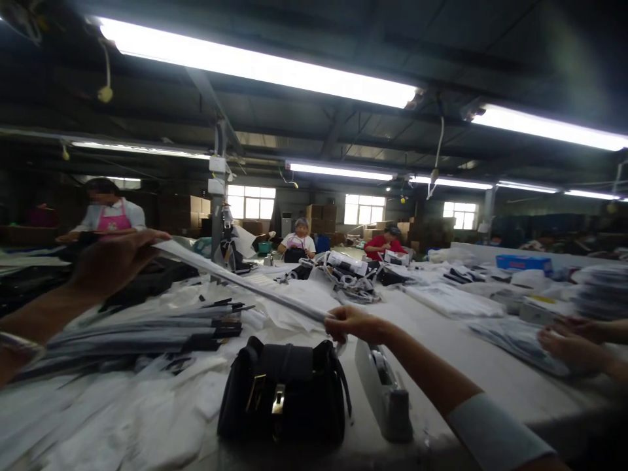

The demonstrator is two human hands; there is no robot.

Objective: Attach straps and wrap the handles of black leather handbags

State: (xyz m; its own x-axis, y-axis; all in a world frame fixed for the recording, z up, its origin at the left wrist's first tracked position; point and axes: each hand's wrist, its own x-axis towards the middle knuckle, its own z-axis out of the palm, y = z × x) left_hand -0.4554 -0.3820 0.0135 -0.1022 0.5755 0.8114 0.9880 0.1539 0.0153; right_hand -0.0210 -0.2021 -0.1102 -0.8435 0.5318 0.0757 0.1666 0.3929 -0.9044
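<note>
A long, narrow strip wrapped in thin white paper (250,286) is stretched between my two hands, slanting down to the right. Its upper left end is pinched in the fingers of my left hand (115,261). My right hand (354,324) is closed around the lower right end, just above a black handbag (289,392). Gold-coloured metal fittings show on the front of the bag, which stands upright on the table. Beside it, under my right forearm, is a grey tape dispenser (385,392). Whatever lies inside the paper cannot be made out.
Wrapped strips with black ends (196,327) and white sheets (122,418) cover the left side of the table (417,340). Bags with grey straps (338,271) lie further back. Another person's hands (576,340) work at the right, near plastic-wrapped items. Other people sit across the table.
</note>
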